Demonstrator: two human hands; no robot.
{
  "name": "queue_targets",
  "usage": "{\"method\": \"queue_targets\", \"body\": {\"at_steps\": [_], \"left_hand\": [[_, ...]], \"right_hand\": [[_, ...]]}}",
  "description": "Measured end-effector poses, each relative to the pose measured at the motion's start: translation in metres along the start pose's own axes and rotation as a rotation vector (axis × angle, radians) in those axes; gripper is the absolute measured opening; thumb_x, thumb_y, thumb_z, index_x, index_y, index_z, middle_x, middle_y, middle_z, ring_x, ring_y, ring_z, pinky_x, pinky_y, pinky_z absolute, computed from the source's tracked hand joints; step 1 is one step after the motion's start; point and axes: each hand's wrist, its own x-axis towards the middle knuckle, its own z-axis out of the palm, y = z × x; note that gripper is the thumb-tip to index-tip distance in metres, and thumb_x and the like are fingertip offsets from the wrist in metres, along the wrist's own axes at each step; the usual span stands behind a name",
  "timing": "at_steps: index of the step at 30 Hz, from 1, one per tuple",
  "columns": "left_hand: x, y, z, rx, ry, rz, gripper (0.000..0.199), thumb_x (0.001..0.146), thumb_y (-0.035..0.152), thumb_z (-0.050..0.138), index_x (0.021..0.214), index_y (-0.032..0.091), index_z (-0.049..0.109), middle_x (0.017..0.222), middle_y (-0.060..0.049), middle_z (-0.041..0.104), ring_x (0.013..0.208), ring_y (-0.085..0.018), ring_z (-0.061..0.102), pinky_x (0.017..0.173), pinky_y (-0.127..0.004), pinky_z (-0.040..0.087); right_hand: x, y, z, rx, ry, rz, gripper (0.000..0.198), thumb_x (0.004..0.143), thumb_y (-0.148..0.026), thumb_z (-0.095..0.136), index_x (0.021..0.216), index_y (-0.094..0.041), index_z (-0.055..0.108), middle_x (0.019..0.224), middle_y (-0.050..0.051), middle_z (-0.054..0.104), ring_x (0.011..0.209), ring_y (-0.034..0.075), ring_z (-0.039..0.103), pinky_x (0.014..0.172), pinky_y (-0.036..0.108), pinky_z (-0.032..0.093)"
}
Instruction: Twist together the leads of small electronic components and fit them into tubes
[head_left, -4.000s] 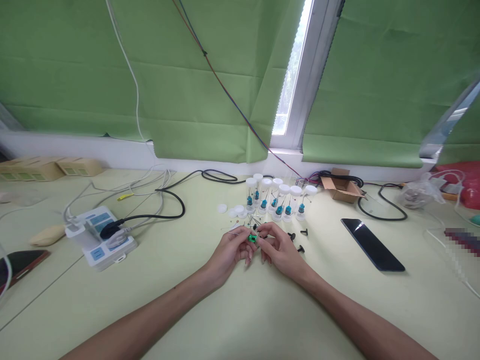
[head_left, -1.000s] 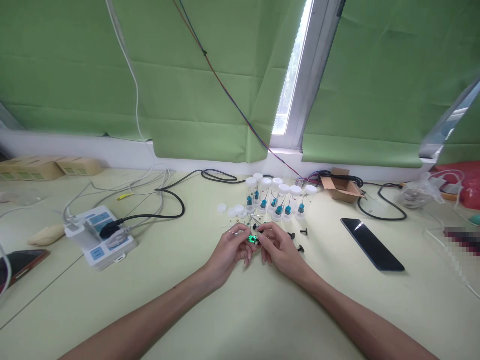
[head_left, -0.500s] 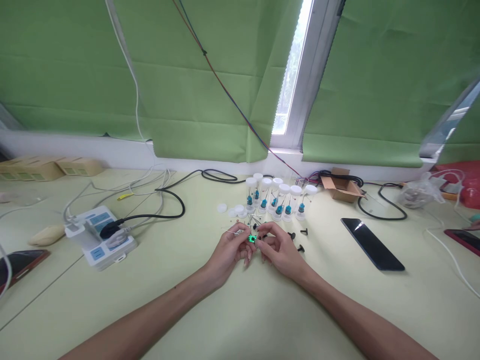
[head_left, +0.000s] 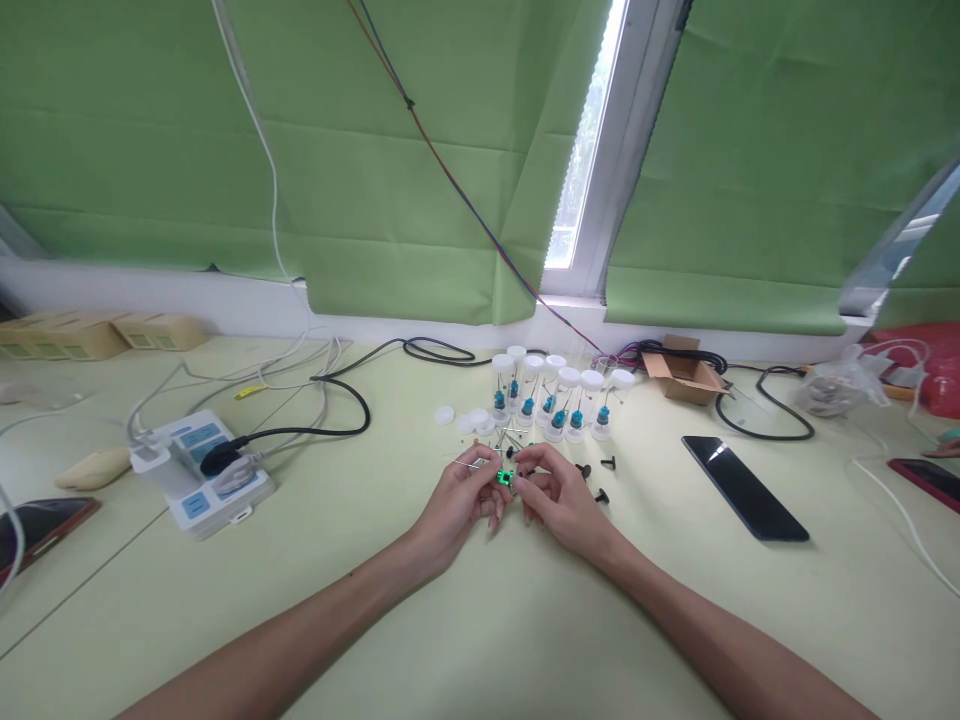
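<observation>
One small green part (head_left: 505, 478) pinched in left hand (head_left: 457, 500) over the table (head_left: 465, 640); right hand (head_left: 559, 500) at its edge, grip unclear. Risk: uneven pressure could flick it toward the black pegs (head_left: 602, 496).

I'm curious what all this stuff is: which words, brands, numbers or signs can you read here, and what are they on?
None can be read.
Blue-panelled power strip: any print is too small to read.
Yellow tag: too small to tell.
Green part: any marking is too small to read.
</observation>
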Motion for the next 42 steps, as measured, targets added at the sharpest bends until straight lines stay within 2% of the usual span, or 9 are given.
{"method": "queue_targets", "body": {"at_steps": [25, 42], "left_hand": [[-0.0007, 0.0008, 0.0008, 0.01, -0.02, 0.005, 0.024, 0.085, 0.04, 0.063, 0.082, 0.02, 0.05, 0.061, -0.001, 0.062, 0.047, -0.01, 0.052, 0.042, -0.02, 0.04], [0.0011, -0.0027, -0.0016, 0.007, -0.03, 0.003, 0.023, 0.086, 0.039, 0.063, 0.085, 0.02, 0.05, 0.064, -0.001, 0.064, 0.046, -0.01, 0.053, 0.042, -0.02, 0.041]], "right_hand": [[-0.0002, -0.0012, 0.0013, -0.011, -0.003, -0.036, 0.024, 0.091, -0.041, 0.056, 0.103, -0.021, 0.052, 0.075, -0.003, 0.055, 0.05, 0.009, 0.054, 0.046, 0.024, 0.044], [0.0002, -0.0007, 0.002, -0.021, 0.012, -0.007, 0.025, 0.094, -0.045, 0.049, 0.1, -0.021, 0.054, 0.065, -0.005, 0.053, 0.046, 0.009, 0.05, 0.045, 0.023, 0.042]]}}
